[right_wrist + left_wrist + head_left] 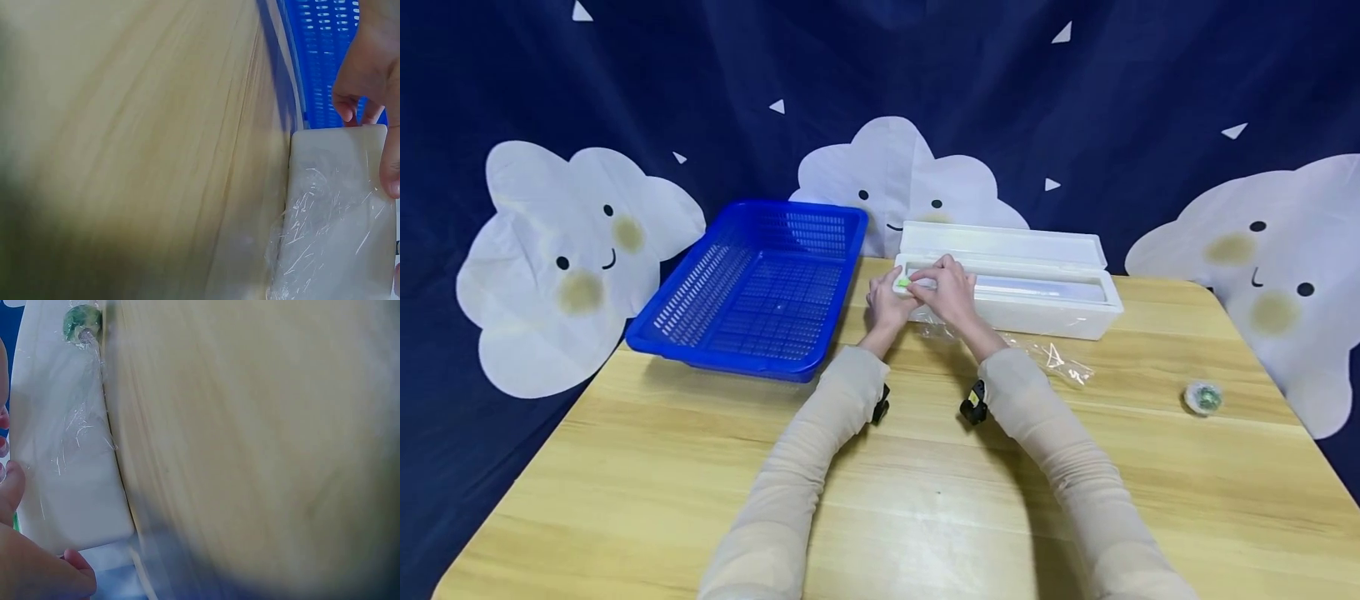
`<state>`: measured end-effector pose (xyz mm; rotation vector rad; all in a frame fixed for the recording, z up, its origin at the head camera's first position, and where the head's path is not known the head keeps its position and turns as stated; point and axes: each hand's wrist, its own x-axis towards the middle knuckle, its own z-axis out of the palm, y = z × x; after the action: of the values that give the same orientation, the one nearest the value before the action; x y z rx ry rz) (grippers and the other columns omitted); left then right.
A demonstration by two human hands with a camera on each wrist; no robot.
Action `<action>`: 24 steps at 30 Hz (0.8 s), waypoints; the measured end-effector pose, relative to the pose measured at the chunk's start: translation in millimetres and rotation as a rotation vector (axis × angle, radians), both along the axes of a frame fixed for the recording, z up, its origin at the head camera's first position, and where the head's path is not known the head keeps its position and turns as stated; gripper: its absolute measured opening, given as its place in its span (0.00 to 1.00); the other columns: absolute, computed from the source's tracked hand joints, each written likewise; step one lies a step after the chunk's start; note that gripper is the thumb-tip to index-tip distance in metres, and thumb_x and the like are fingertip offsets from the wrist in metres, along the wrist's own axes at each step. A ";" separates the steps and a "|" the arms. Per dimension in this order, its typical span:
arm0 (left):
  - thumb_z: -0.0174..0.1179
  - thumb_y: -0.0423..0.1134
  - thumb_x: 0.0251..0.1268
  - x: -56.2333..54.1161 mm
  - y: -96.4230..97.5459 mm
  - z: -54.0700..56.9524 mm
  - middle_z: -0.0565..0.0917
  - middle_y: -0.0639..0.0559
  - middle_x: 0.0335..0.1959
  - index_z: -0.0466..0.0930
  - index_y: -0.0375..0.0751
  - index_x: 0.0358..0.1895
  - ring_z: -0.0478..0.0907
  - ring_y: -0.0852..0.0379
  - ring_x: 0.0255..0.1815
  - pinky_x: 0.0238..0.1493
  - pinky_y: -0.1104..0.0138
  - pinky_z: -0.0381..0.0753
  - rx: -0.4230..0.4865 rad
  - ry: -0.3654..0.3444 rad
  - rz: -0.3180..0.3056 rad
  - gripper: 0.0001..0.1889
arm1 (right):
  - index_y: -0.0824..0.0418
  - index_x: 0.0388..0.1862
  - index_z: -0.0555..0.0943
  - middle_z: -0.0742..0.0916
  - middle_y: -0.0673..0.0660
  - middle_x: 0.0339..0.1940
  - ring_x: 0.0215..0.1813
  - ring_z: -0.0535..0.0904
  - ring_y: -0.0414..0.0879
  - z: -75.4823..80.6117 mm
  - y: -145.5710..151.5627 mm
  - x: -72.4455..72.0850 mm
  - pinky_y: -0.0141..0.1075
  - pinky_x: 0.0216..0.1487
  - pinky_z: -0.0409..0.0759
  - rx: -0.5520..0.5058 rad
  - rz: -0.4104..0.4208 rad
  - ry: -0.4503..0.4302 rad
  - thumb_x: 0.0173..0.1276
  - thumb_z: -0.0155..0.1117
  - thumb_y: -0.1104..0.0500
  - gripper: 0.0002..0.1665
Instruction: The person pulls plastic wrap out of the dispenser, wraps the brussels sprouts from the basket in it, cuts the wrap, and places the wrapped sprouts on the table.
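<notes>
A long white cling film dispenser box stands at the back of the table, its lid raised. My left hand grips the box's left end, with thumb on the front and fingers behind the end in the right wrist view. My right hand reaches over the front rim, and its thumb and index finger pinch a small bright green slide cutter at the left corner. Crinkled clear cling film hangs down the front and spreads onto the wood. A pale roll lies inside the box.
Left of the box stands a blue perforated plastic basket. A small green-and-white ball wrapped in clear film sits near the right side of the wooden table. Behind hangs a dark blue curtain with cloud prints.
</notes>
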<state>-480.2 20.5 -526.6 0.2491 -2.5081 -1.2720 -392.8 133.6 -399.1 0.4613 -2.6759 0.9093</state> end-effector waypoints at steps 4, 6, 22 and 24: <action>0.73 0.65 0.18 -56.2 1.0 -63.3 0.70 0.54 0.54 0.67 0.77 0.58 0.67 0.49 0.49 0.45 0.60 0.66 -0.037 0.040 0.023 0.47 | 0.56 0.40 0.85 0.72 0.55 0.35 0.40 0.66 0.50 -0.8 1.8 -1.4 0.47 0.47 0.57 -0.004 0.010 -0.009 0.57 0.65 0.51 0.14; 0.71 0.70 0.12 -65.7 -0.3 -76.0 0.69 0.56 0.54 0.64 0.82 0.57 0.67 0.49 0.49 0.44 0.59 0.66 -0.039 0.046 0.031 0.49 | 0.56 0.39 0.85 0.71 0.55 0.34 0.39 0.66 0.50 -1.3 1.7 -1.7 0.47 0.47 0.57 -0.003 0.011 -0.013 0.57 0.65 0.52 0.13; 0.70 0.71 0.10 -89.4 -4.6 -94.9 0.71 0.55 0.53 0.63 0.85 0.56 0.69 0.47 0.47 0.41 0.57 0.69 -0.084 0.026 0.043 0.50 | 0.55 0.39 0.85 0.69 0.53 0.33 0.40 0.65 0.48 6.3 -1.3 -7.3 0.47 0.47 0.58 0.113 0.067 0.005 0.57 0.65 0.51 0.13; 0.68 0.74 0.08 -87.4 -4.9 -92.9 0.71 0.56 0.53 0.62 0.88 0.55 0.69 0.47 0.47 0.41 0.57 0.70 -0.090 0.024 0.046 0.50 | 0.55 0.38 0.85 0.68 0.53 0.33 0.40 0.64 0.48 6.3 -1.8 -7.1 0.47 0.47 0.58 0.103 0.061 0.002 0.57 0.65 0.51 0.13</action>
<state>-567.6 15.6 -619.5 0.2671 -2.5166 -1.1349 -400.0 131.8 -392.8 0.5692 -2.7300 0.7900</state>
